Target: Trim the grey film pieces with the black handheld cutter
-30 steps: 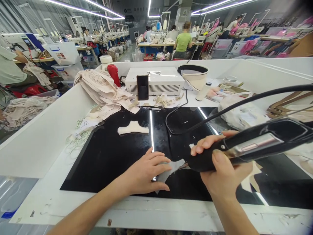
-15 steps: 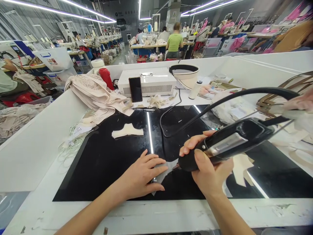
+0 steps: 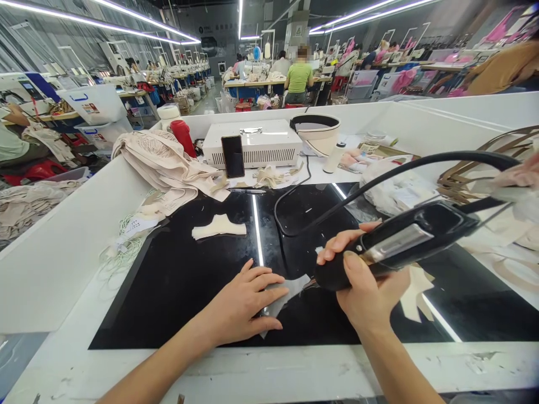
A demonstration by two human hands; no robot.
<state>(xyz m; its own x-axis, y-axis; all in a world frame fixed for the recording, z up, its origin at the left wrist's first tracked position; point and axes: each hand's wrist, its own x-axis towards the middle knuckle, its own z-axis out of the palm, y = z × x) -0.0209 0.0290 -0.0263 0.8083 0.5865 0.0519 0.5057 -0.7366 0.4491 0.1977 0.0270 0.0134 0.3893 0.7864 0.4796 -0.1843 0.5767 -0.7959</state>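
A: What does your left hand [image 3: 252, 300] do there, near the middle of the front edge of the black surface [image 3: 168, 303]?

B: It lies palm down with the fingers spread, and they press on a grey fabric piece [image 3: 297, 286] without curling round it. The piece lies partly under your fingers, close to the front edge, and its free end sticks out to the right.

A: And your right hand [image 3: 366, 286]?

B: You have it wrapped firmly round a black handheld tool [image 3: 398, 244], with your thumb on the near side and your fingers over the far side. Its nose slants down to the left, and its thin metal tip is at the free end of your grey piece. I can't tell whether the two touch. A black cord [image 3: 421, 160] arches above the tool.

A: What else lies around your hands?

B: A cream cutout [image 3: 219, 226] sits toward the surface's back edge, left of its middle. Cream scraps [image 3: 415, 292] lie just beyond your right wrist, toward the front edge. Past the back edge, you have a smartphone [image 3: 233, 157] propped upright before a white vented box [image 3: 252, 148], and a beige fabric pile [image 3: 164, 160] slumps over the back left corner.
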